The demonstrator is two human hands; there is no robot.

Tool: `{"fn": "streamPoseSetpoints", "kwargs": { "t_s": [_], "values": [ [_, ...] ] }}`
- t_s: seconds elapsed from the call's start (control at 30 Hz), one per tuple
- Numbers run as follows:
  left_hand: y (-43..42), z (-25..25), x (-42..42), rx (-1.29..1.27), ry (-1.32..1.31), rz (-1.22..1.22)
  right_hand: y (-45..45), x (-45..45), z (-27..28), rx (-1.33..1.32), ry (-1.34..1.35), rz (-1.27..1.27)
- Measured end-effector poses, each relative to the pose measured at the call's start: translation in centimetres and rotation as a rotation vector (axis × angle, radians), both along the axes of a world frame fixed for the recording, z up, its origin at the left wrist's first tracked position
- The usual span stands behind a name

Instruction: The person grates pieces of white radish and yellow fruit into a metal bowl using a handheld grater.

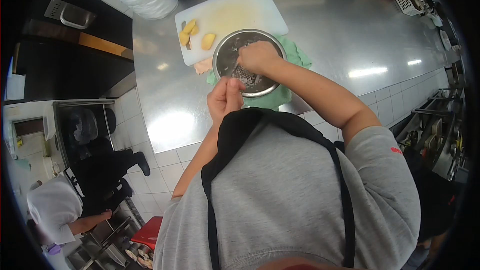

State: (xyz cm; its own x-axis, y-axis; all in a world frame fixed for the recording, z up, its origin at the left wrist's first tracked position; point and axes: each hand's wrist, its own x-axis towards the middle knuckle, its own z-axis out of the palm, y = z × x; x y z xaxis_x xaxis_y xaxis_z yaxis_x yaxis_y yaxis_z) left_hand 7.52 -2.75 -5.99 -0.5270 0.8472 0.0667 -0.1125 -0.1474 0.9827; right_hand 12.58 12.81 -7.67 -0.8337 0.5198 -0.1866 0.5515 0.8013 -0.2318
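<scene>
Looks like the grating step, going by a metal grater (244,75) sitting inside a metal bowl (222,65), with pale shreds (253,79) around it.

Got the right hand (259,57) reaching over the far side of the bowl, curled narrow, knuckles up and fingertips pointing down by the grater. Got the left hand (226,101) at the near-left rim, thumb pressed close to the fingers, right beside the near end of the grater. Can't honestly tell from this angle what's inside either grip, with so much tucked behind the knuckles.

Also on the shiny desk (345,25): a green cloth (298,56) under the bowl, and a white cutting board (245,7) just behind, with yellow pieces (208,41) lying towards the left side and a peach cloth (202,65) poking out from underneath.

As for the next move, probably calls for a steady grater, short even strokes, and fingertips kept well clear of the holes. Worth keeping the bowl squarely on the cloth too, to avoid skating across the metal.
</scene>
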Motion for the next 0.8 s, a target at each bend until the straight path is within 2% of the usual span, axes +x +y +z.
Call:
{"fn": "streamPoseSetpoints", "kwargs": {
  "t_s": [0.07, 0.17, 0.23, 0.3, 0.37, 0.43, 0.5, 0.53, 0.6, 0.67, 0.7, 0.77, 0.8],
  "values": [
    [0.2, 0.2, -0.2, 0.028, -0.023, 0.023, 0.1, -0.1, -0.6, -0.021, 0.011, -0.006],
    [0.6, 0.4, -1.0, 0.099, -0.072, 0.041, -1.2, 0.0, 1.4, -0.009, 0.031, 0.035],
    [0.0, 0.0, -0.8, 0.106, -0.106, 0.036, -2.4, 0.4, 2.3, -0.096, 0.030, -0.026],
    [0.3, -0.2, -0.6, 0.044, -0.063, 0.041, 0.6, -0.2, -1.0, -0.057, 0.092, -0.060],
    [0.6, 0.2, -0.5, 0.063, -0.101, 0.042, 1.9, -0.5, -3.0, 0.033, 0.029, -0.074],
    [1.0, 0.5, -1.0, 0.108, -0.138, 0.060, -0.4, -0.3, -0.4, 0.070, 0.011, 0.004],
    [0.9, 0.3, -1.6, 0.155, -0.121, -0.005, -2.5, 0.0, 2.9, -0.048, 0.029, 0.079],
    [0.8, 0.1, -1.4, 0.145, -0.125, -0.009, -2.1, 0.2, 0.9, 0.033, 0.146, 0.053],
    [1.0, 0.0, -0.9, 0.081, -0.055, 0.033, 0.7, -0.1, -3.1, 0.055, 0.153, -0.007],
    [1.1, 0.4, -0.7, 0.081, -0.074, 0.025, 1.8, -0.2, -3.6, 0.074, 0.136, -0.053],
    [1.2, 0.6, -0.9, 0.091, -0.093, 0.021, 0.7, -0.3, -2.1, 0.077, 0.142, -0.048],
    [1.5, 0.6, -1.6, 0.122, -0.119, 0.019, -2.2, 0.0, 1.1, 0.047, 0.173, 0.129],
    [1.1, 0.3, -1.7, 0.131, -0.147, 0.009, -2.5, -0.1, 0.9, 0.059, 0.154, 0.079]
  ]
}}
